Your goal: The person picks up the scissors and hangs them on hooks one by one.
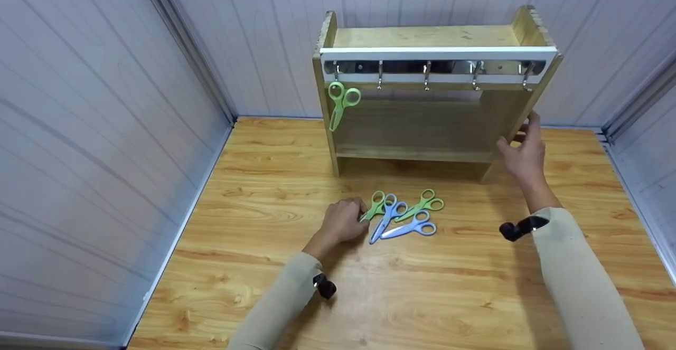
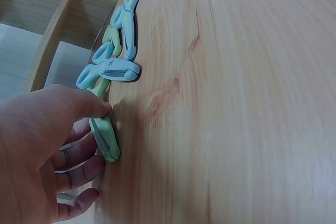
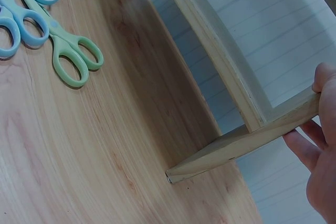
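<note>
Two green and two blue scissors lie in a loose pile on the wooden table (image 1: 274, 181). My left hand (image 1: 359, 214) pinches the blades of the leftmost green scissors (image 1: 374, 206); in the left wrist view the thumb and fingers (image 2: 89, 104) close around those green scissors (image 2: 106, 141). A blue pair (image 2: 111, 71) lies just beyond. My right hand (image 1: 520, 147) grips the right side panel (image 3: 247, 145) of a wooden rack (image 1: 422, 36) that carries a metal hook rail (image 1: 438, 67). Another green pair (image 1: 340, 102) hangs on its leftmost hook.
The rack stands at the back of the table against white panelled walls (image 1: 95, 128) that close in on three sides. Several hooks on the rail are bare. In the right wrist view a green pair (image 3: 71, 59) and a blue pair (image 3: 21, 27) lie left of the rack's foot.
</note>
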{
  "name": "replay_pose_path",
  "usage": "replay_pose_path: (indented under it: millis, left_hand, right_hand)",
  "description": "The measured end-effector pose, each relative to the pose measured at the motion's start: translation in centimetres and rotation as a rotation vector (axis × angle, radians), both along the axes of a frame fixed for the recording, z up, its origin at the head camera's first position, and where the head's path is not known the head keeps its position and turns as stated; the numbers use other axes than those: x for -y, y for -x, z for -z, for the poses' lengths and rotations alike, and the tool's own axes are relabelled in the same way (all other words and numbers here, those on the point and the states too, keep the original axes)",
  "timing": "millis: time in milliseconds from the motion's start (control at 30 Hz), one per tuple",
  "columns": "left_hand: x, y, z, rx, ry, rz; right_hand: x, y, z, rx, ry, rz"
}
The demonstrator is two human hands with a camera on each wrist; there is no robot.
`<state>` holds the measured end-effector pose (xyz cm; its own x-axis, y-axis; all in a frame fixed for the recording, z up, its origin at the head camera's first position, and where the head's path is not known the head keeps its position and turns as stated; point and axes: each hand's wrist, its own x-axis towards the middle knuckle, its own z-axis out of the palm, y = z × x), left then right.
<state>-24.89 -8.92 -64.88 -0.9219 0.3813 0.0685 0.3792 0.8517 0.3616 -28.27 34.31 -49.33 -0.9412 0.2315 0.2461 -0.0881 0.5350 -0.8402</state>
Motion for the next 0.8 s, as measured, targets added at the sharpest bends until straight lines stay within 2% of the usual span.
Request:
replay_pose_path:
  millis: [300,800]
  left_hand:
    - [0.32,-0.05,-0.08,0.001,-0.040,0.008]
    - [0.49,0.06,-0.16,-0.018,-0.087,0.012]
  right_hand:
    - [0.24,-0.12,-0.11,0.030,0.018,-0.021]
    - [0.16,-0.07,-0.11,0.046,0.021,-0.009]
